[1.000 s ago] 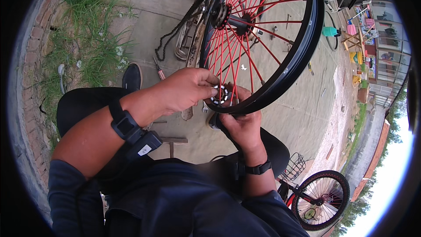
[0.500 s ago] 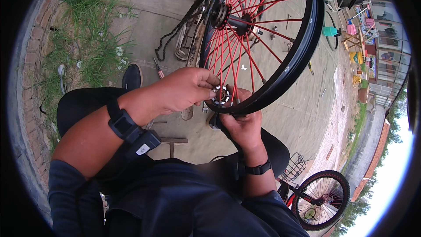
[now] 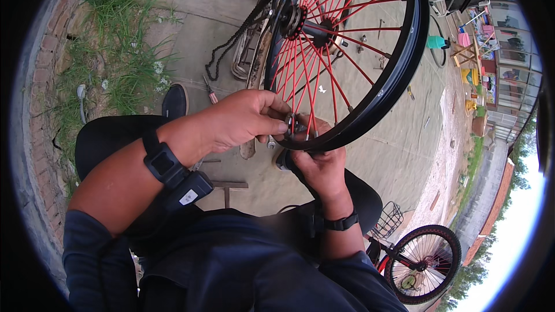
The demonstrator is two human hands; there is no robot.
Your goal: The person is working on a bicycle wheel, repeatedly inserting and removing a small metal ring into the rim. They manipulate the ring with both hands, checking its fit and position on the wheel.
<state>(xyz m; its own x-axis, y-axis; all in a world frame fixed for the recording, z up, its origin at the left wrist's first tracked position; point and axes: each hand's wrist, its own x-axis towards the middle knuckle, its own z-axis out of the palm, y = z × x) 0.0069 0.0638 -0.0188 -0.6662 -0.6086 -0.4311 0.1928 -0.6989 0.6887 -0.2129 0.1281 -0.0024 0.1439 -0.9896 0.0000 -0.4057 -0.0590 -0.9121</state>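
A bicycle wheel (image 3: 411, 52) with a black rim and red spokes stands in front of me, without a tyre. My left hand (image 3: 245, 118) pinches a small round spoke wrench (image 3: 291, 123) between thumb and fingers, at the spoke ends beside the near part of the rim. The wrench shows nearly edge-on, and the fingers partly cover it. My right hand (image 3: 322, 170) is closed around the rim's lowest part, thumb on the near side; its other fingers are largely hidden behind rim and spokes.
A loose black chain (image 3: 215, 58) hangs left of the wheel. A screwdriver (image 3: 210, 91) and a wrench (image 3: 271, 144) lie on the ground. Grass (image 3: 118, 40) grows at left along a brick edging (image 3: 43, 75). Another bicycle's wheel (image 3: 423, 264) is at lower right.
The spoke wrench has turned from facing me to nearly edge-on in my left fingers. The wheel has shifted slightly rightward. My right hand keeps its place on the rim.
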